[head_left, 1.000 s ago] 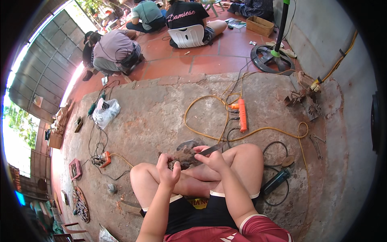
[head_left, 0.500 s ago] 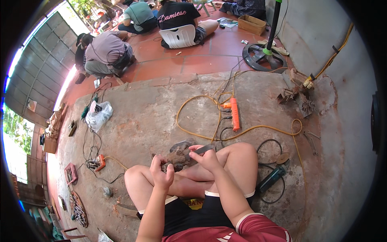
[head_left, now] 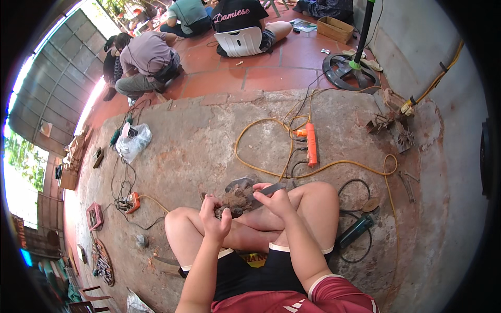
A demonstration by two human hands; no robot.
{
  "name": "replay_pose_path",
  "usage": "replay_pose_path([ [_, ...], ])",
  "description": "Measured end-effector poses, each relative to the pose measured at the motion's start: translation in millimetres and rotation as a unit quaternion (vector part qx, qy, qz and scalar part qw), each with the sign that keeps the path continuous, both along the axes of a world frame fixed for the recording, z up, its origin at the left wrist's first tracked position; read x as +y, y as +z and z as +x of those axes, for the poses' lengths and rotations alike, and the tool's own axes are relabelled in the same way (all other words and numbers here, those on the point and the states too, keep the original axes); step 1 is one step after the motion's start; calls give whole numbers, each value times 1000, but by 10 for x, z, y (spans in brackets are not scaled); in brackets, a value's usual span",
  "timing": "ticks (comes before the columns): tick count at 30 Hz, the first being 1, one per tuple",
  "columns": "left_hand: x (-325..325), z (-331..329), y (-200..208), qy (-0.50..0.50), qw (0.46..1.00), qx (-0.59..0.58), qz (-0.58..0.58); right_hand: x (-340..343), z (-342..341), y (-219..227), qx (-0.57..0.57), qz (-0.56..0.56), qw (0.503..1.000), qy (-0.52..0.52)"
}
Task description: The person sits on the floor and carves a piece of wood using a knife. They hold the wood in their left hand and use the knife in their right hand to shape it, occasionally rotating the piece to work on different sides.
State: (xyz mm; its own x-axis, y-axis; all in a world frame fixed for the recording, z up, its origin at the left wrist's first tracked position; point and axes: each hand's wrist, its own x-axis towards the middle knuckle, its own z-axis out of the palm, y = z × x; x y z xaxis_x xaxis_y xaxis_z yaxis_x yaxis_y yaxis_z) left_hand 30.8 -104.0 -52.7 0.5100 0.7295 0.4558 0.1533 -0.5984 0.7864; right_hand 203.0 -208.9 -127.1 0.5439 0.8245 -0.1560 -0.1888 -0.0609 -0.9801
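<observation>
My left hand (head_left: pixel 215 219) is closed around a rough, brown, crusted lump (head_left: pixel 237 201) above my crossed legs; whether it is wood or rusted metal I cannot tell. In my right hand (head_left: pixel 275 201) is a flat grey blade-like strip (head_left: pixel 271 190), pinched between thumb and fingers. Its lower end meets the right side of the lump, though I cannot see whether they touch. A dark, rounded piece (head_left: pixel 239 182) lies on the ground just beyond the lump.
Beside my right knee lies a dark green power tool (head_left: pixel 355 232) with a black cord. An orange power strip (head_left: pixel 311 145) and yellow cable (head_left: pixel 245 133) spread ahead. To the left are a plastic bag (head_left: pixel 134 143) and pink tray (head_left: pixel 94 216). Several people sit on the tiles beyond.
The whole view has shifted slightly, so the surroundings appear farther right. Both hands keep their hold on the lump and the strip, with only small movement.
</observation>
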Motion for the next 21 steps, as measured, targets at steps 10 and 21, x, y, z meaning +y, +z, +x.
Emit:
replay_pose_path([
  [10,11,-12,17,-3,1000,6,-4,5,-1,126,-1,8,1000,4],
  [21,16,1,-8,-6,1000,-5,3,-12,-1,175,80,71,993,53],
])
